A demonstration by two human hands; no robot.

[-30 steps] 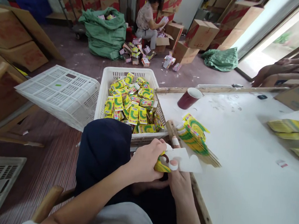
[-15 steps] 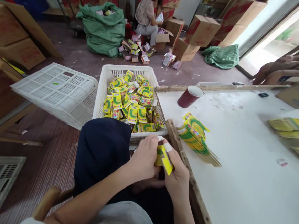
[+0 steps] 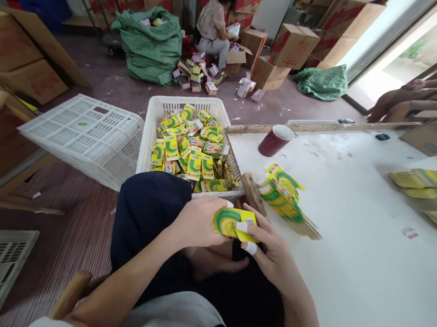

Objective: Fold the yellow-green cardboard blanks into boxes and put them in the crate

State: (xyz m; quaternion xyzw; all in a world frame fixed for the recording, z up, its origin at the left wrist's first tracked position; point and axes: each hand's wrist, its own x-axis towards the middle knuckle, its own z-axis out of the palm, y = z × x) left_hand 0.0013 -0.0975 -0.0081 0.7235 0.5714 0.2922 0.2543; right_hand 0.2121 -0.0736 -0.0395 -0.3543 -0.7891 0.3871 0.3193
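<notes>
A small yellow and green box (image 3: pixel 226 220) is between my hands, above my lap. My left hand (image 3: pixel 198 221) is closed around its left end. The fingers of my right hand (image 3: pixel 268 243), with white tape on some tips, press on its right end, where a yellow flap and a barcode show. Just beyond, a white plastic crate (image 3: pixel 141 150) holds many small boxes of the same colours. On the white table (image 3: pixel 363 245) to the right lies a fanned stack of flat yellow-green cartons (image 3: pixel 284 194).
A dark red mug (image 3: pixel 275 142) stands near the table's wooden edge. More flat cartons (image 3: pixel 421 183) lie at the far right. Left of the crate is an upturned white crate (image 3: pixel 82 132). Behind, a person (image 3: pixel 214 29) sits among boxes and a green sack (image 3: pixel 148 47).
The box has turned from end-on to lying broad side up. My right hand has shifted to its right end, with fingers now across the top.
</notes>
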